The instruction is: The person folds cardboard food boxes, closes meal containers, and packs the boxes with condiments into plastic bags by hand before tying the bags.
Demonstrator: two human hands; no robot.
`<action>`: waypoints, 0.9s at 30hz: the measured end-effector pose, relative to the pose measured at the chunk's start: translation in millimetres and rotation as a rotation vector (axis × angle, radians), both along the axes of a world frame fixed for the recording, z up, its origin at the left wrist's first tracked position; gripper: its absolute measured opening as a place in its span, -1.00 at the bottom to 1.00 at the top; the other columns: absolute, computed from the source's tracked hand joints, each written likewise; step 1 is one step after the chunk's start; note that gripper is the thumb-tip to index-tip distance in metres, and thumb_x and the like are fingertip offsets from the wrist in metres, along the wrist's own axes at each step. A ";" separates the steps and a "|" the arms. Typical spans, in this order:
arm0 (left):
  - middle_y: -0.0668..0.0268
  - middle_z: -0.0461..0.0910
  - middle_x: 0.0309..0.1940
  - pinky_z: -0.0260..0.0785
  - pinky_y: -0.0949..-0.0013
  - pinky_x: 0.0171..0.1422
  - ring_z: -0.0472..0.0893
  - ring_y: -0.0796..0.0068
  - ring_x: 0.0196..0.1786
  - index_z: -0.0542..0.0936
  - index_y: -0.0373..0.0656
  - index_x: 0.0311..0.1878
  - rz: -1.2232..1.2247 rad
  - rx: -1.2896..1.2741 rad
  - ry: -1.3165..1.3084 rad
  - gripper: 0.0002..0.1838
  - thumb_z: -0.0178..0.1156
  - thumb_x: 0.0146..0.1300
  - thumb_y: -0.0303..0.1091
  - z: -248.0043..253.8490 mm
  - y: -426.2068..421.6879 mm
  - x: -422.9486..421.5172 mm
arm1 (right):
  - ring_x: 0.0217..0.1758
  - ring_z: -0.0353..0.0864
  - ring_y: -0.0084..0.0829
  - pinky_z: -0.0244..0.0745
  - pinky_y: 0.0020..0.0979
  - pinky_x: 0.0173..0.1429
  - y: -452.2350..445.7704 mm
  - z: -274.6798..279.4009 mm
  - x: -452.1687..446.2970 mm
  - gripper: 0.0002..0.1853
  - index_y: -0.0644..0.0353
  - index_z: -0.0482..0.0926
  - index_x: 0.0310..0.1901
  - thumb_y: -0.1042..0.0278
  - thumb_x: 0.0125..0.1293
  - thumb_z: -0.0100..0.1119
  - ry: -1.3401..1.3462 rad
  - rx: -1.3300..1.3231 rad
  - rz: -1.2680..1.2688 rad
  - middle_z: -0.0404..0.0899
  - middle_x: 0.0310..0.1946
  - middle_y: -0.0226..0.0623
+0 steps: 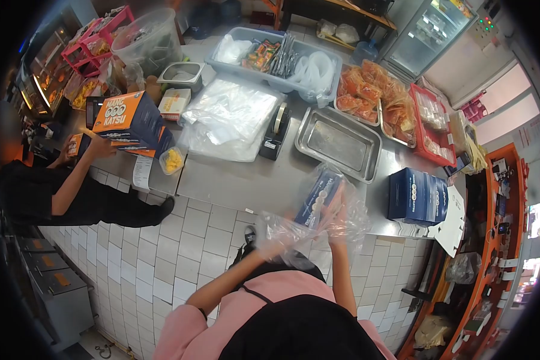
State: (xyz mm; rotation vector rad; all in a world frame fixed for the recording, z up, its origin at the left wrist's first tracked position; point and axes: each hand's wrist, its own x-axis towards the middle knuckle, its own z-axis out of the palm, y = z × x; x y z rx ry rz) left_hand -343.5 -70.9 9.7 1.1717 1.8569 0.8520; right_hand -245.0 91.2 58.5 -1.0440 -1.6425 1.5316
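A clear plastic bag (355,223) is spread around a dark blue food box (318,197) with white lettering, just over the table's front edge. Through the film, my left hand (277,241) shows at the bag's left side, closed on it. My right hand (335,219) grips the bag beside the box's right side. Both sets of fingers are partly veiled by the crinkled plastic. Beyond the box lies a metal tray (339,143), and a stack of flat clear bags (228,120) rests left of a tape dispenser (275,135).
Blue boxes (418,195) stand at the table's right. A blue bin (276,57) of packets, trays of orange bagged food (360,90) and a red crate (432,123) line the back. At left, a co-worker (72,186) handles items near orange boxes (126,117) and a yellow food tub (171,161).
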 end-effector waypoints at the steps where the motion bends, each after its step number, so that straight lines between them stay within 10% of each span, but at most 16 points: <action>1: -0.06 0.39 0.00 0.34 0.17 0.01 0.44 0.13 0.02 -0.19 -0.33 0.36 -0.033 0.057 -0.046 -0.11 0.11 0.17 -0.12 13.2 5.9 13.2 | 0.28 0.20 -0.21 0.14 -0.31 0.31 5.9 -4.1 2.6 -0.17 0.26 -0.03 0.33 0.46 0.08 0.25 -0.003 0.000 0.007 0.19 0.22 -0.05; 3: -0.22 0.48 -0.26 0.40 0.15 -0.19 0.53 -0.10 -0.27 -0.39 -0.32 0.35 -0.103 0.166 -0.144 0.01 0.15 0.07 -0.31 40.7 17.5 39.7 | 0.29 0.20 -0.16 0.16 -0.28 0.30 26.0 -14.7 11.1 -0.16 0.27 -0.06 0.33 0.39 0.10 0.25 -0.389 0.528 -0.004 0.14 0.25 0.02; 7: -0.20 0.48 -0.43 0.38 0.10 -0.35 0.53 -0.11 -0.40 -0.31 -0.38 0.33 -0.377 0.072 -0.115 -0.12 0.05 0.14 -0.35 116.6 32.3 35.7 | 0.21 0.25 -0.03 0.18 -0.25 0.26 34.3 -17.1 6.0 -0.14 0.22 -0.03 0.34 0.30 0.08 0.28 -0.174 0.302 -0.076 0.17 0.15 0.13; 9: -0.18 0.48 -0.47 0.37 0.08 -0.38 0.53 -0.13 -0.44 -0.28 -0.38 0.33 -0.458 0.040 -0.155 -0.18 0.01 0.18 -0.34 117.1 42.9 48.0 | 0.10 0.26 0.03 0.21 -0.17 0.19 19.6 30.4 -12.2 -0.08 0.13 -0.03 0.36 0.20 0.03 0.32 -0.510 0.179 -0.106 0.20 0.01 0.17; 15: -0.27 0.46 -0.16 0.43 0.09 -0.31 0.55 -0.11 -0.18 -0.20 -0.34 0.32 -0.431 0.110 -0.341 -0.28 -0.08 0.32 -0.16 104.3 37.3 57.0 | 0.05 0.24 0.01 0.24 -0.13 0.08 9.7 2.4 -20.9 0.02 0.08 -0.07 0.37 0.01 -0.07 0.35 -0.803 0.327 0.111 0.17 -0.04 0.18; 18: -0.17 0.36 0.10 0.26 0.22 0.18 0.42 -0.02 0.14 -0.17 -0.28 0.36 -0.168 0.093 -0.547 -0.33 -0.18 0.38 -0.12 103.6 30.6 26.6 | 0.03 0.26 0.00 0.24 -0.11 0.07 2.4 2.3 -35.7 0.03 0.10 0.01 0.36 -0.05 -0.12 0.36 -1.032 0.450 0.153 0.21 -0.09 0.25; 22: -0.13 0.32 0.14 0.23 0.22 0.20 0.40 -0.03 0.15 -0.16 -0.23 0.36 0.096 0.179 -0.509 -0.34 -0.22 0.39 -0.05 97.2 15.6 5.7 | -0.01 0.34 -0.04 0.24 -0.13 0.06 5.5 -17.8 -41.2 -0.17 0.11 0.12 0.32 -0.02 0.06 0.22 -1.033 0.407 0.322 0.28 -0.03 0.24; 25: -0.10 0.29 0.17 0.24 0.22 0.19 0.36 0.03 0.20 0.03 -0.33 0.32 0.149 -0.101 -0.326 -0.42 -0.17 0.38 -0.15 167.9 9.6 -16.6 | 0.08 0.39 -0.20 0.25 -0.15 0.14 6.4 -58.0 -34.8 -0.42 0.09 0.23 0.25 0.11 0.21 0.03 -0.590 0.781 0.338 0.40 0.05 -0.11; 27: -0.04 0.28 0.13 0.28 0.21 0.16 0.40 0.05 0.14 0.21 -0.29 0.22 0.352 0.249 -0.129 -0.52 -0.11 0.35 -0.19 168.7 3.5 -10.5 | 0.10 0.37 -0.20 0.25 -0.22 0.17 1.9 -54.8 -37.9 -0.44 0.11 0.27 0.24 0.16 0.21 0.03 -0.261 0.496 0.511 0.36 0.10 -0.17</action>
